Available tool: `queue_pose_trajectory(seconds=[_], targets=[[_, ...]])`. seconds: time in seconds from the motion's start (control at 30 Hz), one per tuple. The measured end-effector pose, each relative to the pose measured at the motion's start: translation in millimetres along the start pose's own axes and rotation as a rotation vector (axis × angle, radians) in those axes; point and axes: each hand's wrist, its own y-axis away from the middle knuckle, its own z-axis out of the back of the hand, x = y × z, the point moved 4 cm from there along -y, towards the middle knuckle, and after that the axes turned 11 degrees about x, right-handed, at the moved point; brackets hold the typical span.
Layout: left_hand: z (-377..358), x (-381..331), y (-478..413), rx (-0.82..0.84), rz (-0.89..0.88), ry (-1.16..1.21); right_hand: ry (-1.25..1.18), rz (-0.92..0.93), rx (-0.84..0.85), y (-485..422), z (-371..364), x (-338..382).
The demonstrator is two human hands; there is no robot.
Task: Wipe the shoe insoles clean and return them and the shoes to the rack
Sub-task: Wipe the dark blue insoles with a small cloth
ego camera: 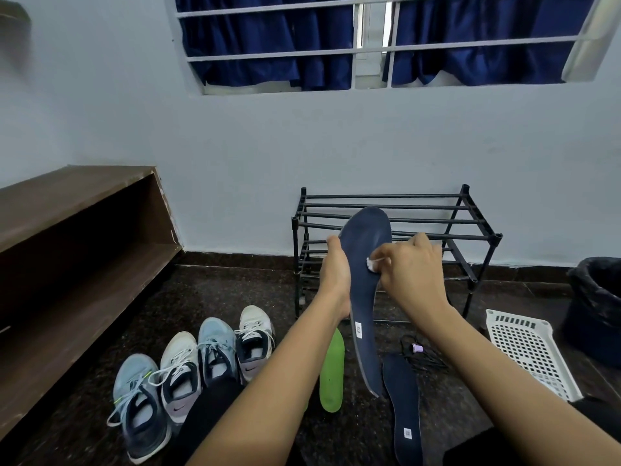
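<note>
Four sneakers (pixel 188 375) stand in a row on the floor (pixel 235 290), a green insole (pixel 332 375) lying beside them. My left hand (pixel 336 274) grips a navy insole (pixel 364 297) upright — my right hand (pixel 411 274) pinches a white wipe (pixel 371 264) against it, the rack (pixel 470 223) behind. A second navy insole (pixel 403 408) lies below.

home room — shoe rack (pixel 396 237), curtains (pixel 268 38)

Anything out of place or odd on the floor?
Nothing spilled or damaged. Two small oddities: a white basket lies askew on the floor beside the black bin, and a loose black cord sprawls between the rack and the navy insole on the floor. Shoes off the rack fit the task.
</note>
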Motion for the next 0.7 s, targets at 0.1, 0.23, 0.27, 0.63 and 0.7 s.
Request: queue_pose_trajectory(seconds=[0.1, 0.23, 0.27, 0.63, 0.7], targets=[[3.3, -4.2, -1.1, -0.026, -0.016, 0.020, -0.044, 0.072, 0.048, 6.4, -4.4, 10.8], [12.5, -7.6, -6.6, -0.045, -0.016, 0.058, 0.029, 0.187, 0.127, 24.5, -11.9, 34.0], [13.7, -8.0, -6.2, -0.051, -0.011, 0.061, 0.055, 0.198, 0.135, 26.4, -12.3, 36.1], [4.5, -4.5, 1.2, -0.003, -0.011, 0.025, -0.108, -0.078, 0.114, -0.1, 1.7, -1.3], [5.8, -7.1, 1.1, -0.020, -0.019, 0.024, -0.229, -0.123, 0.183, -1.5, 0.7, -1.5]])
